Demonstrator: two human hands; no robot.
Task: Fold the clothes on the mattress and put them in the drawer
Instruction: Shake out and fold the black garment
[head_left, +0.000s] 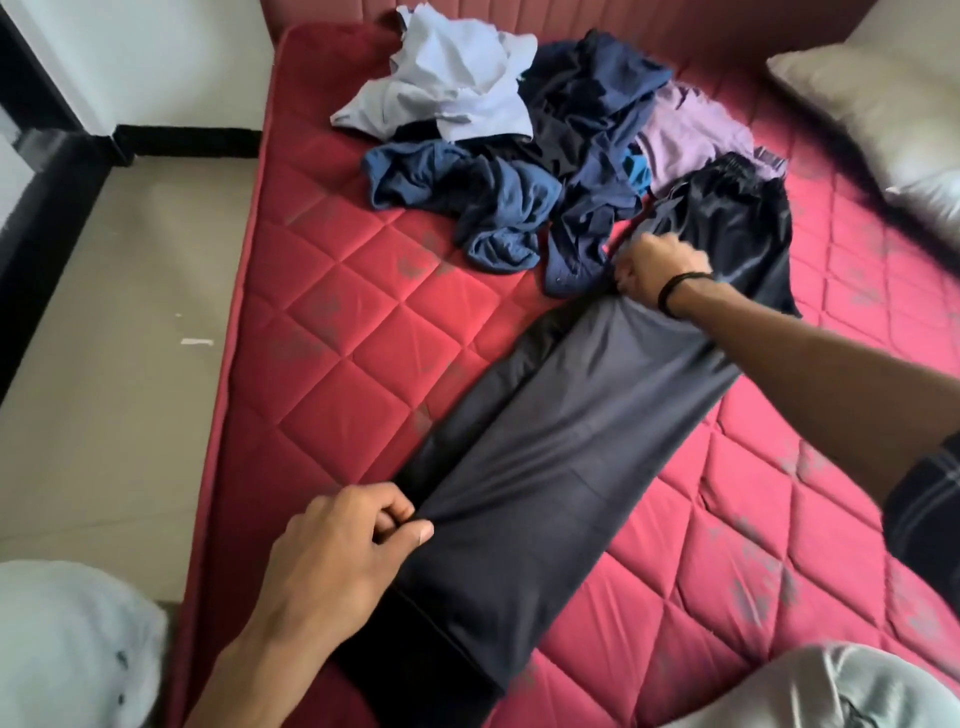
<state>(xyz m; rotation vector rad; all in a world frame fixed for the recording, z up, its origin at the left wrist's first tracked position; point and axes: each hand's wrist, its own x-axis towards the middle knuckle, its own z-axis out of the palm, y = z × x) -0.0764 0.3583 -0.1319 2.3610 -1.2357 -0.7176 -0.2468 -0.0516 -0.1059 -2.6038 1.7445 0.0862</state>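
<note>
A pair of dark grey trousers (561, 441) lies stretched lengthwise across the red quilted mattress (337, 332), its legs stacked one on the other and running from the near edge of the mattress up toward its far side. The left hand (337, 551) pinches the left edge of the trouser legs between thumb and curled fingers, close to the near end of the trousers. The right hand (657, 267), with a black band (675, 291) on its wrist, reaches across the trousers and clenches the fabric at their left edge just below the waist. Beyond the waist of the trousers sits a heap of unfolded clothes (545, 156): a pale blue shirt (457, 83) farthest from the trousers, dark navy and mid-blue garments in the middle, and a lilac piece (685, 135) touching the trousers' waistband. A beige pillow (883, 98) rests to the right of the trousers, well apart from them
</note>
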